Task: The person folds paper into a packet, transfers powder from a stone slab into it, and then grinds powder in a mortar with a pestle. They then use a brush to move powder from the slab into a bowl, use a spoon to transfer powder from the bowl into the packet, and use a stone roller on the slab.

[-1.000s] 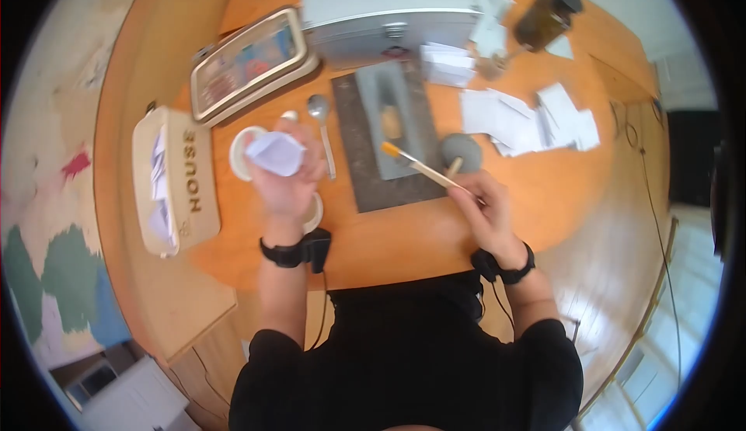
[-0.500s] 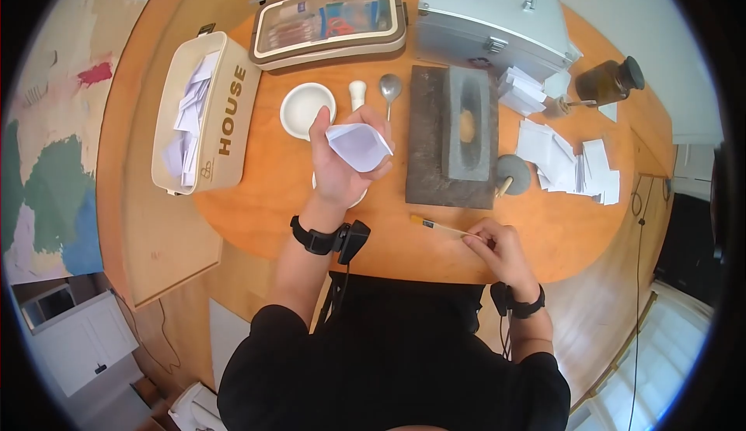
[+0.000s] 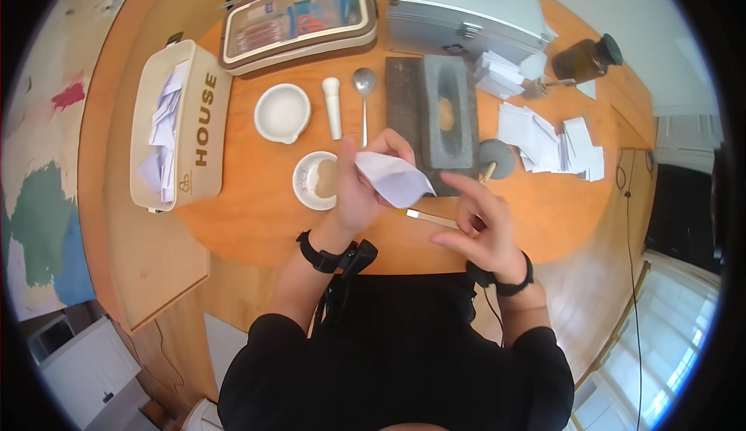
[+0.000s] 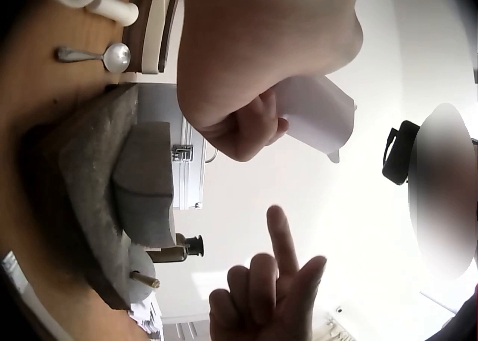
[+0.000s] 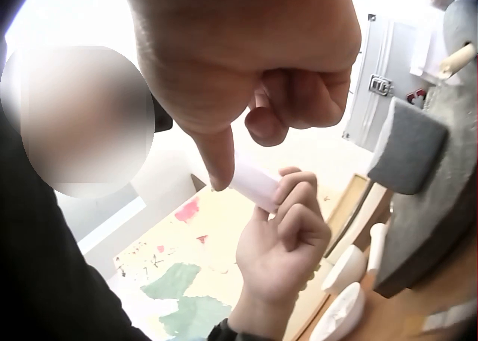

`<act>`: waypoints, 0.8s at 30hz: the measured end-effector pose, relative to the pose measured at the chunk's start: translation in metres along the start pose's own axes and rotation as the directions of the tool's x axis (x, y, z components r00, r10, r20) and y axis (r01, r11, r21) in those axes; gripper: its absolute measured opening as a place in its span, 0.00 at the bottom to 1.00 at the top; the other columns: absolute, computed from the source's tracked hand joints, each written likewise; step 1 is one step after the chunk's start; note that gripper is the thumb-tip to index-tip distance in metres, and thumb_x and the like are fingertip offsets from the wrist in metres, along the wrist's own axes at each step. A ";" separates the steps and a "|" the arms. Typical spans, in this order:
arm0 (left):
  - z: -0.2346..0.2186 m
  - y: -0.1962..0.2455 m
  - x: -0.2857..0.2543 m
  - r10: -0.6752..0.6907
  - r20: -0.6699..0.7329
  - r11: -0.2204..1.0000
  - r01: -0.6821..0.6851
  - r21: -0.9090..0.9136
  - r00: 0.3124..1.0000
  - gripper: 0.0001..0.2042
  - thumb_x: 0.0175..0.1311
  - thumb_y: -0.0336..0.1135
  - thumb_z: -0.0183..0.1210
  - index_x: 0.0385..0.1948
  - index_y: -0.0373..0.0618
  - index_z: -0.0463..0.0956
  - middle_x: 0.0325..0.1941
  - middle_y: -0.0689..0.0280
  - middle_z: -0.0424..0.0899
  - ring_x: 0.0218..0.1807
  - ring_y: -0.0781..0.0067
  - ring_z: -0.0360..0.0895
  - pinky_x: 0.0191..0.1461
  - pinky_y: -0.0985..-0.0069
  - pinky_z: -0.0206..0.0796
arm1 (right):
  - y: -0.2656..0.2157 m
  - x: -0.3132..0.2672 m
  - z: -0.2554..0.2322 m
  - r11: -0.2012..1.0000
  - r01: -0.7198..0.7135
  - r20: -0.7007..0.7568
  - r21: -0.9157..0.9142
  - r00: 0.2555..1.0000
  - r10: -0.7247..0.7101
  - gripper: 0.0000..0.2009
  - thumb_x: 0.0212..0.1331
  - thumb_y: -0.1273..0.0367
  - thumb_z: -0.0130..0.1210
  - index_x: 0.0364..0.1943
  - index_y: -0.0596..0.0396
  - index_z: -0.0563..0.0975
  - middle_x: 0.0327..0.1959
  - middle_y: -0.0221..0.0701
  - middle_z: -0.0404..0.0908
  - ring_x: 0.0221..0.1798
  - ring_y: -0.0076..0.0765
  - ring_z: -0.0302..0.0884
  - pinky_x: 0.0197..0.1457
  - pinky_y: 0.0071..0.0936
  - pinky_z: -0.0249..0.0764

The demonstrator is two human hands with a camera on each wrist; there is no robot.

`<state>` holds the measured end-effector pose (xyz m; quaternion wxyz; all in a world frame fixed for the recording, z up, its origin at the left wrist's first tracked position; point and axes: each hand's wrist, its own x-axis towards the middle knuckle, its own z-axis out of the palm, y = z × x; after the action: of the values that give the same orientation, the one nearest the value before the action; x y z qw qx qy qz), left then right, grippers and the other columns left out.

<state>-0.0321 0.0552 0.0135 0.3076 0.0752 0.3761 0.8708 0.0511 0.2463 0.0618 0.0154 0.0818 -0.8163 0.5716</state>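
In the head view my left hand [image 3: 364, 190] grips a white paper folded into an open pocket [image 3: 396, 179]. The left wrist view has the paper [image 4: 314, 117] jutting from those curled fingers. Close by on the right, my right hand [image 3: 486, 229] holds nothing; its thumb and index finger are extended apart, the others bent. Below the hands a flat brush [image 3: 435, 219] lies at the table's front edge. Left of the paper are a white bowl [image 3: 306, 185] with beige powder, a white mortar [image 3: 268, 112], a pestle [image 3: 332, 109] and a spoon [image 3: 364, 83].
A grey stone trough [image 3: 437, 140] with tan material stands on a dark slab [image 3: 402, 97], beside a round grey stone [image 3: 497, 168]. White papers [image 3: 528, 136], a brown jar [image 3: 579, 62], a metal case [image 3: 466, 4], a lidded box [image 3: 295, 39] and a HOUSE bin [image 3: 214, 151] surround them.
The brush has left my right hand and now lies on the table. My right hand has spread its thumb and index finger. The paper and my left hand are closer to it.
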 end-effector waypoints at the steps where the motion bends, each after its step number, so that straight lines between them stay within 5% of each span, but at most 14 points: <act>1: 0.005 -0.007 0.000 -0.015 0.004 0.999 0.015 0.047 1.000 0.40 0.63 0.78 0.27 0.35 0.44 0.68 0.26 0.65 0.71 0.21 0.78 0.60 0.23 0.80 0.53 | -0.003 0.008 0.005 1.000 0.019 -0.009 0.014 1.000 -0.019 0.26 0.48 0.72 0.71 0.55 0.56 0.78 0.14 0.22 0.56 0.17 0.20 0.54 0.22 0.22 0.51; 3: 0.004 -0.019 -0.004 -0.063 0.042 0.990 0.057 0.132 0.997 0.45 0.61 0.80 0.21 0.40 0.43 0.71 0.29 0.66 0.74 0.23 0.80 0.63 0.28 0.82 0.57 | 0.006 0.018 0.014 0.997 0.077 -0.072 0.021 0.995 -0.076 0.18 0.53 0.72 0.68 0.50 0.59 0.80 0.13 0.19 0.58 0.17 0.16 0.54 0.21 0.21 0.51; 6: 0.007 -0.012 -0.017 -0.153 0.097 0.974 0.133 0.186 0.984 0.43 0.64 0.78 0.23 0.49 0.43 0.70 0.26 0.72 0.73 0.20 0.90 0.54 0.22 0.86 0.39 | -0.004 0.019 0.013 0.978 -0.141 -0.135 0.151 0.978 0.161 0.08 0.59 0.72 0.64 0.40 0.62 0.82 0.13 0.17 0.61 0.17 0.12 0.53 0.20 0.19 0.49; 7: -0.026 -0.022 -0.018 -0.129 0.230 0.969 0.074 0.234 0.965 0.41 0.67 0.74 0.30 0.54 0.40 0.70 0.31 0.70 0.77 0.22 0.87 0.64 0.25 0.86 0.52 | 0.007 0.020 0.015 0.963 -0.102 -0.154 0.249 0.978 0.143 0.07 0.62 0.72 0.61 0.31 0.62 0.80 0.13 0.15 0.63 0.18 0.09 0.52 0.20 0.18 0.47; 10: -0.003 0.004 -0.013 0.018 0.201 0.909 -0.100 0.405 0.979 0.30 0.73 0.60 0.44 0.55 0.37 0.71 0.40 0.67 0.81 0.35 0.82 0.76 0.37 0.82 0.67 | 0.013 0.023 0.008 0.952 -0.163 -0.007 0.261 0.985 0.170 0.07 0.62 0.71 0.61 0.29 0.61 0.78 0.13 0.15 0.63 0.18 0.09 0.52 0.20 0.18 0.46; 13: -0.007 0.020 -0.013 -0.141 0.245 0.784 -0.043 0.619 0.959 0.20 0.74 0.43 0.52 0.56 0.35 0.70 0.48 0.65 0.81 0.48 0.78 0.77 0.50 0.77 0.70 | 0.007 0.028 0.011 0.917 -0.242 0.009 0.318 0.968 0.252 0.09 0.62 0.71 0.61 0.27 0.60 0.77 0.14 0.15 0.62 0.19 0.08 0.52 0.21 0.18 0.46; 16: 0.007 0.012 -0.017 -0.004 0.033 0.873 -0.012 0.487 0.999 0.17 0.73 0.36 0.53 0.57 0.34 0.69 0.48 0.65 0.81 0.48 0.79 0.77 0.49 0.78 0.70 | 0.000 0.035 0.015 0.868 -0.253 0.048 0.428 0.965 0.258 0.08 0.64 0.70 0.60 0.31 0.61 0.78 0.14 0.17 0.61 0.19 0.10 0.51 0.22 0.20 0.47; 19: 0.012 0.011 -0.017 0.048 -0.017 0.882 -0.035 0.470 0.999 0.16 0.74 0.36 0.52 0.56 0.35 0.69 0.47 0.65 0.81 0.44 0.80 0.78 0.45 0.80 0.70 | 0.011 0.034 0.013 0.941 -0.223 0.152 0.254 0.970 0.189 0.09 0.66 0.68 0.58 0.36 0.62 0.80 0.14 0.19 0.60 0.20 0.13 0.51 0.22 0.22 0.48; 24: 0.017 0.020 -0.020 0.047 -0.053 0.868 -0.015 0.496 0.997 0.14 0.74 0.35 0.51 0.52 0.35 0.70 0.43 0.66 0.80 0.40 0.85 0.76 0.41 0.83 0.69 | 0.010 0.031 0.013 0.941 -0.237 0.200 0.241 0.961 0.190 0.11 0.68 0.66 0.56 0.39 0.62 0.80 0.14 0.21 0.60 0.20 0.15 0.50 0.22 0.24 0.48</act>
<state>-0.0198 0.0435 0.0416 0.2519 0.1299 0.5948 0.7522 0.0196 0.2342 0.0516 -0.1290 0.0433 -0.7357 0.6635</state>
